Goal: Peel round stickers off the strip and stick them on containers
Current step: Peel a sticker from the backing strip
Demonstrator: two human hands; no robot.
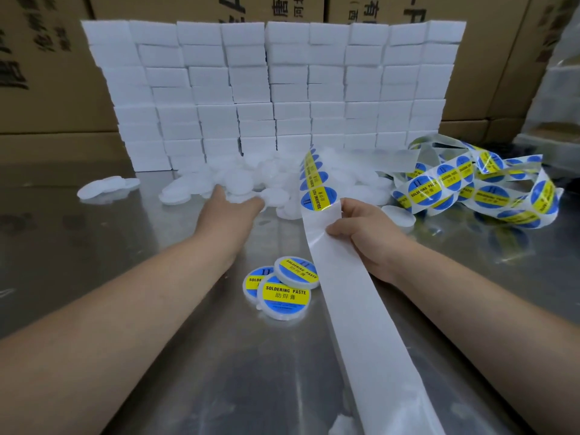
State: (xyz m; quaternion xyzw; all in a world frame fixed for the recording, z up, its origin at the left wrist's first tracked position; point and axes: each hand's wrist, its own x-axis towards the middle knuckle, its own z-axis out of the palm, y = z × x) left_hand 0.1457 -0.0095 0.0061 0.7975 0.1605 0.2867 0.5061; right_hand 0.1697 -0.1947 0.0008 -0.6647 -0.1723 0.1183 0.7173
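Note:
A long white backing strip runs from the near edge up to my right hand, which pinches it just below a round blue and yellow sticker. More stickers climb the strip behind it. My left hand reaches into a pile of plain white round containers, fingers touching one; whether it grips is unclear. Three labelled containers reading "SOLDERING PASTE" lie overlapped between my forearms.
A tangled heap of sticker strip lies at the right. A wall of stacked white boxes stands behind the pile, with cardboard cartons beyond. Everything rests on a shiny metal table. A few loose white containers lie at far left.

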